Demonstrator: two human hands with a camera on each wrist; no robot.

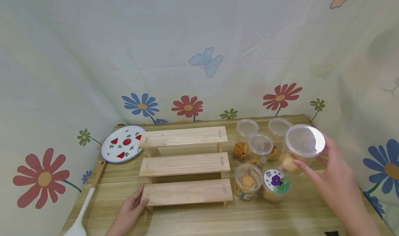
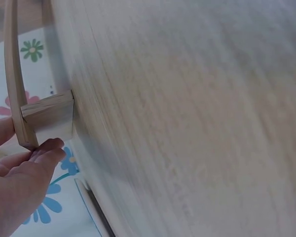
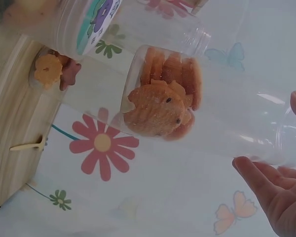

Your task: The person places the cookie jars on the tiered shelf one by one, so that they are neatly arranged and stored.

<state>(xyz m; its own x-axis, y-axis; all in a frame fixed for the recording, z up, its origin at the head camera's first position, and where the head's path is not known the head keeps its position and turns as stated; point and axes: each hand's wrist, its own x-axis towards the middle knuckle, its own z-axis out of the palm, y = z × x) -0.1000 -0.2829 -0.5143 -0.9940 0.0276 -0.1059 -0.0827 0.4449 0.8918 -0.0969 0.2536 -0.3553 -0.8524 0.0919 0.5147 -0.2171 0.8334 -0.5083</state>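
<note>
Pale wood forms the three-tiered stepped rack [image 1: 187, 165] in the head view, where the left hand [image 1: 129, 208] has its thumb and fingers at the left end of the lowest board. To the right of the rack, the right hand [image 1: 338, 175] spreads its thumb and fingers around a clear, round plastic jar with a clear lid [image 1: 300, 144], biscuits inside. Beneath the rack is a wood-grain table [image 1: 193, 220]; behind it and to both sides hangs a whitish cloth printed with flowers and butterflies [image 1: 162, 38]. The count is one rack of three boards, six jars including the held one, one white plate painted with red fruit [image 1: 126, 143] touching or just beside the rack's upper left, and one white spatula with a wooden handle [image 1: 83, 208], left of the rack. All six jars are on the rack's right side; one has a green-and-white lid with a purple flower [image 1: 276, 184].

From the left wrist, the fingers are closed on the rack's board end, one on its near face and others on the opposite side.

From the right wrist, thumb and fingertips sit apart on opposite sides of the held jar near its lid, the jar lifted off the table. Its orange-brown biscuits overlap, so their number cannot be told. One small yellow utensil [image 3: 27, 146] lies on the table.
</note>
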